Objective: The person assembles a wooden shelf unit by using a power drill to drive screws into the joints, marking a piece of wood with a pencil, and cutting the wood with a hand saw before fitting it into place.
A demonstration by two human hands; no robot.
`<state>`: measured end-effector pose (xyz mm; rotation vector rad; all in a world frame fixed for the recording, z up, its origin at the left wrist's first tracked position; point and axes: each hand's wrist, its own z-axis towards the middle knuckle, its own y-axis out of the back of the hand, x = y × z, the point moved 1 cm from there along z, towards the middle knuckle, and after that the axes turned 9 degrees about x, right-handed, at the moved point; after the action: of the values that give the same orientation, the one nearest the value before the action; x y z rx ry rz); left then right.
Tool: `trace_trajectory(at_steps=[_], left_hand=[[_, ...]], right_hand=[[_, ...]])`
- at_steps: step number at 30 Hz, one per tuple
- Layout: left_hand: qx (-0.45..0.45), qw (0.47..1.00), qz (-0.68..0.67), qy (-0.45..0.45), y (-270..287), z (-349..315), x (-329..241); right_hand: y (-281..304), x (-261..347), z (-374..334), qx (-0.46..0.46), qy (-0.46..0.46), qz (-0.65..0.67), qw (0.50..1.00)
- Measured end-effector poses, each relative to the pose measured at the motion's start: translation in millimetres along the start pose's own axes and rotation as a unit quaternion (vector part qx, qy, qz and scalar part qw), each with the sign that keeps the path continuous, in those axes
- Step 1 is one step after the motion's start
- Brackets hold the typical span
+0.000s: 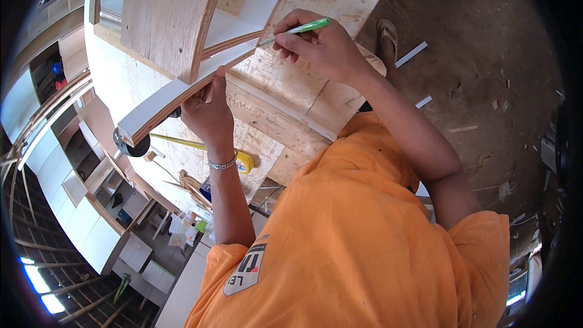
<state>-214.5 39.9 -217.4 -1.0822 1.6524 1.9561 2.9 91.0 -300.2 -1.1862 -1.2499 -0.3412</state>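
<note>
Right hand [322,45] pinches green pencil [300,27], tip on white-edged plywood board [182,94], apparently marking; left hand [209,112] clamps board's edge to steady it; yellow tape measure [243,159] lies on desk [303,94] beneath.

One label noted: a grey shield-shaped printed patch [246,270] with red and black lettering, on the orange shirt [364,249] at the lower centre of the view. No packages, signs or screens can be made out elsewhere.
</note>
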Motion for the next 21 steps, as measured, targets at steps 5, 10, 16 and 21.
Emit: trace_trajectory(at_steps=[5, 10, 16, 21], left_hand=[[0.020, 0.994, 0.104, 0.030, 3.2, -2.1, 1.3], [0.001, 0.991, 0.132, -0.005, 3.5, 0.3, -0.6], [0.003, 0.995, 0.103, 0.000, 7.3, 0.5, -0.6], [0.012, 0.993, 0.119, -0.005, 9.7, -0.1, 2.6]], right_hand=[[2.1, 6.3, 4.7, -0.006, -0.003, -0.051, 0.999], [9.3, 12.5, 0.1, -0.014, -0.018, -0.059, 0.998], [6.5, 8.2, 4.7, 0.006, -0.037, -0.046, 0.998], [5.3, 7.8, 7.0, 0.015, -0.020, -0.047, 0.999]])
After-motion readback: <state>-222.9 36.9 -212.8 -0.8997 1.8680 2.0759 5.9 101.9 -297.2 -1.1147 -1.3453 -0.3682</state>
